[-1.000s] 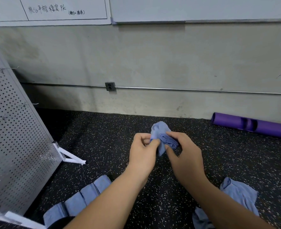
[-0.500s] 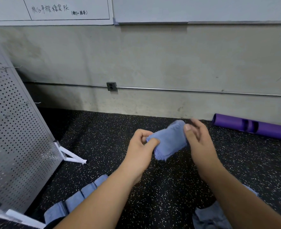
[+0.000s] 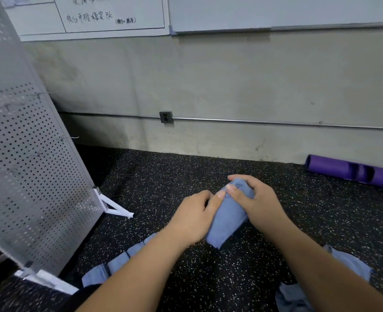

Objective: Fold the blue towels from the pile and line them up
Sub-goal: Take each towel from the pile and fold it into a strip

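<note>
Concrete wall [image 3: 231, 82] is filling the upper half of the frame, with a whiteboard [image 3: 109, 16] bearing handwriting hanging at the upper left. Black speckled floor [image 3: 163, 181] is covering the lower half. A grey perforated panel [image 3: 28, 176] is leaning along the left edge on a white foot.

A purple tube [image 3: 334, 168] is lying at the right edge against the base of the wall. Loose pile of blue towels [image 3: 352, 266] is sitting at the lower right, partly hidden under the right forearm. Row of folded towels [image 3: 116, 263] is lying on the floor at the lower left, side by side and touching, running diagonally beside the left forearm.

Centre frame: folded blue towel [image 3: 227, 224] is being held between both hands, off the floor, its lower corner pointing down.

Right hand [image 3: 258, 203] is wrapping over the towel's upper right end, fingers curled round it and thumb pressing on the front. Left hand [image 3: 192, 219] is gripping the towel's left edge, its thumb lying on the cloth just beside the right thumb and its fingers curled behind.

A small wall outlet [image 3: 166, 117] is sitting mid-frame on a thin metal pipe [image 3: 276, 122].
</note>
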### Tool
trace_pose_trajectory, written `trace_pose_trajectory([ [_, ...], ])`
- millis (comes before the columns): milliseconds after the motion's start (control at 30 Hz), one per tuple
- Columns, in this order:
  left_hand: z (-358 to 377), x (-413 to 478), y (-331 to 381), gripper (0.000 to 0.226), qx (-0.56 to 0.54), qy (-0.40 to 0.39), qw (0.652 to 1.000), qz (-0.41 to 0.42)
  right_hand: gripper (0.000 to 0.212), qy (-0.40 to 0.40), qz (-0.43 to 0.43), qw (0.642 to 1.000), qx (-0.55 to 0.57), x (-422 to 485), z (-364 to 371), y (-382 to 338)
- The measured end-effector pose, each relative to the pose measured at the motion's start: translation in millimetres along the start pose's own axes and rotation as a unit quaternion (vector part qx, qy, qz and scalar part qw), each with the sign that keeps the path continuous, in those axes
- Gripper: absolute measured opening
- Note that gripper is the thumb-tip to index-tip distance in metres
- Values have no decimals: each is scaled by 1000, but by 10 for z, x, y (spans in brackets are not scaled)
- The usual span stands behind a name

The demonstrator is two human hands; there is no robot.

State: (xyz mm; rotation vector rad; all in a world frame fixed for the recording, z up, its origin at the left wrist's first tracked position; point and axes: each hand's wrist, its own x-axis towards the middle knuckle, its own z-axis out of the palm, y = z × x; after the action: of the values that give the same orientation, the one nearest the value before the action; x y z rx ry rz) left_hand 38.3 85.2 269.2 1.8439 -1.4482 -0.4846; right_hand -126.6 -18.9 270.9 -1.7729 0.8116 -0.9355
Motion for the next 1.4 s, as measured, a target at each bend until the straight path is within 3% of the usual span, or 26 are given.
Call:
trace_pose_trajectory([
  [133, -95, -93, -174, 49, 0, 82, 996, -44, 29, -35, 118, 983, 134, -28, 250, -13],
  [367, -180, -596, -420, 51, 4, 43, 992, -117, 16, -84, 76, 991, 72, -148, 784, -76],
  [533, -108, -1016, -654, 39, -97, 152, 958, -224, 34, -185, 209, 956, 89, -292, 1306, 28],
  [633, -134, -1266, -830, 37, -130, 199, 931, -278, 27, -234, 217, 945, 63, -428, 1634, 67],
  [733, -193, -1446, -1075, 32, -175, 180, 926, -283, 23, -218, 161, 962, 25, -479, 1858, 95],
  [800, -268, -1545, -1248, 43, -212, 141, 931, -263, 22, -214, 161, 963, 27, -482, 1968, 147],
  [933, -364, -1687, -1564, 56, -285, 133, 926, -208, 45, -250, 216, 943, 39, -460, 2189, 297],
  [1067, -372, -1655, -1859, 64, -333, 189, 890, -248, 63, -352, 268, 894, 76, -497, 2411, 326],
  [1233, -361, -1583, -2199, 64, -336, 143, 891, -271, 71, -322, 230, 916, 68, -418, 2660, 581],
  [1400, -165, -1575, -2656, 68, -315, 149, 879, -326, 69, -360, 223, 906, 21, -342, 2919, 918],
])
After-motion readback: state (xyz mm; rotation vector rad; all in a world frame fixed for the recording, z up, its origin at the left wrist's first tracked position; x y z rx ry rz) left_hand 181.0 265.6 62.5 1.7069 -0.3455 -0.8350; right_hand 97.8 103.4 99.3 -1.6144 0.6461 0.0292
